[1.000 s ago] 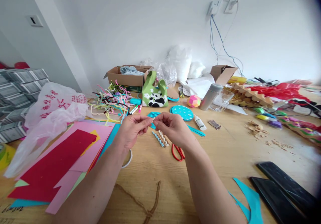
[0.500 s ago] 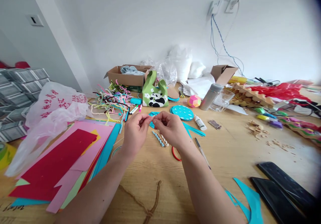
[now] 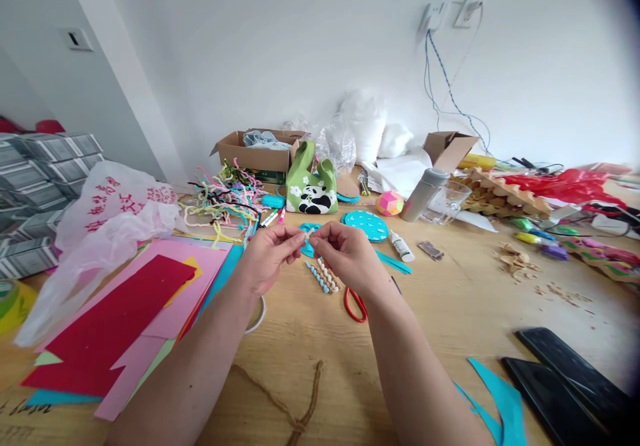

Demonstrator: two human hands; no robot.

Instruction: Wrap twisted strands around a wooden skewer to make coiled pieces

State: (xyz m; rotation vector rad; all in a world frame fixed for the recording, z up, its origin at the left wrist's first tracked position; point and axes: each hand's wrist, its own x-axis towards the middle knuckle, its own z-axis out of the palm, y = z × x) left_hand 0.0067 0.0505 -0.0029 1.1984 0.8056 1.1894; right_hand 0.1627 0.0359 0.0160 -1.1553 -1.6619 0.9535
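Observation:
Both hands are raised over the wooden table [image 3: 450, 313], fingertips meeting. My left hand [image 3: 267, 256] and my right hand [image 3: 345, 254] each pinch an end of a small pale twisted piece [image 3: 309, 235], too small to name. Directly below them lie a few twisted blue-and-white and brown-and-white cords [image 3: 323, 276]. Red-handled scissors [image 3: 355, 304] lie under my right wrist. A roll of tape [image 3: 256, 316] peeks out beside my left forearm.
Coloured paper sheets [image 3: 125, 319] and a white plastic bag [image 3: 110, 213] lie at the left. Behind the hands are pipe cleaners [image 3: 225, 196], a green panda bag [image 3: 310, 189], a teal disc [image 3: 369, 225], a glue tube [image 3: 400, 246] and a bottle [image 3: 423, 193]. Black trays [image 3: 565, 386] lie at the right, brown twine [image 3: 300, 413] near me.
Both hands have stayed together at the same spot, fingers shifting slightly on the small piece. The view has drifted a little.

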